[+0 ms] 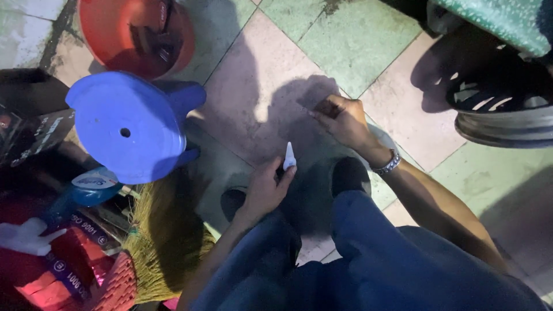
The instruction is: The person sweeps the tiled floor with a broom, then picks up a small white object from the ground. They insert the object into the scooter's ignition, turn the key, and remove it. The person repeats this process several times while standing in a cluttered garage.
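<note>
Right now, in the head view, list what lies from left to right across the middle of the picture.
Blue plastic stool → left hand holding a small white-tipped tube → right hand pressed to the tiled floor → metal wheel rim.

Blue plastic stool [129, 124] stands left on the tiled floor [345, 46]. Orange bucket [135, 34] just behind it. Straw broom [167, 242] lies beside a red basket [115, 285]. Blue spray bottle [80, 193] lower left. Wheel rim [501, 112] upper right.

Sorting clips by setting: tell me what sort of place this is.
Probably a workshop floor or yard: worn tiled floor, a wheel rim, a blue plastic stool, a straw broom.
</note>
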